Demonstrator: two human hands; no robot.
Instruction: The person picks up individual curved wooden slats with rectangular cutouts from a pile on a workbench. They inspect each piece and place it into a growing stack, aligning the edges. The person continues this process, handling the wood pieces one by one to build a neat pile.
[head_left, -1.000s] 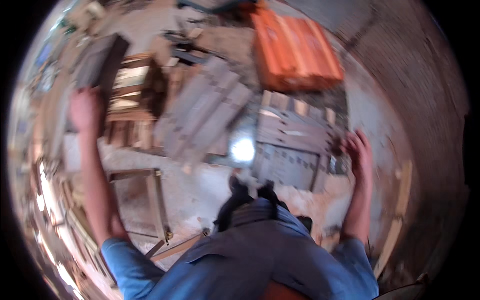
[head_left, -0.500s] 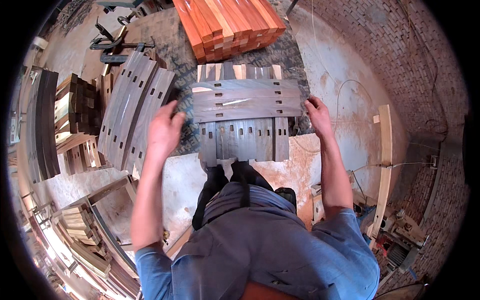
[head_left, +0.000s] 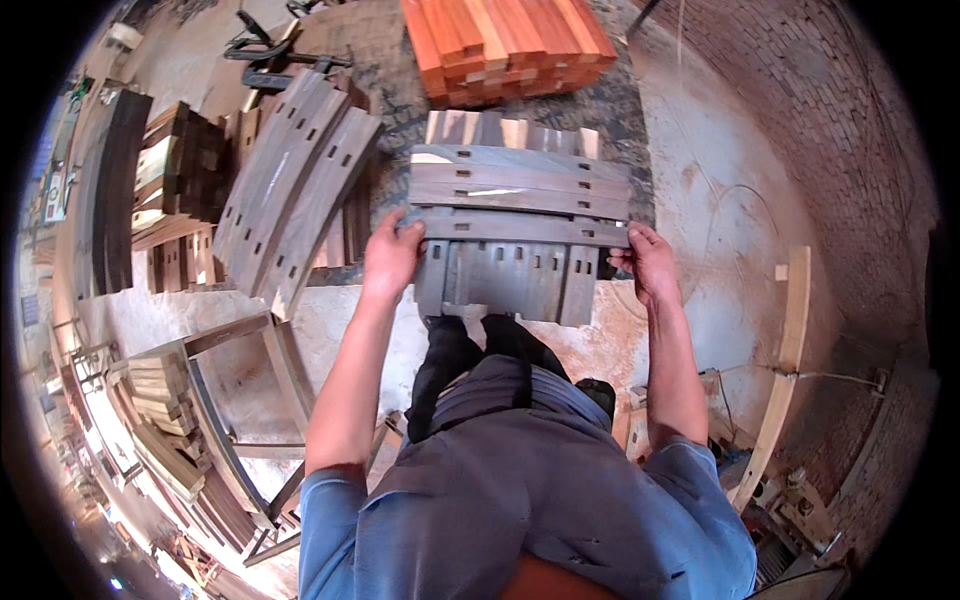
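Note:
A dark, slightly curved wooden slat [head_left: 520, 229] with a slot near each end lies crosswise in front of me. My left hand [head_left: 393, 258] grips its left end between thumb and fingers, and my right hand [head_left: 648, 262] pinches the right end. Just beyond it lie matching slotted slats [head_left: 520, 184], with a narrow gap showing toward the right. Beneath them, a row of dark slotted boards [head_left: 500, 278] points toward me, their pale far ends [head_left: 515, 133] showing past the slats.
A stack of orange-red wooden bars [head_left: 510, 50] stands at the far side of the table. To the left are long curved slotted boards [head_left: 300, 180], black clamps [head_left: 265, 60] and piled wood pieces [head_left: 180, 170]. An upright plank [head_left: 790, 360] stands at right, before a brick wall [head_left: 850, 130].
Both hands have closed in on the nearest slat and taken hold of its ends. That slat has come slightly toward me, away from the others. The whole view has shifted.

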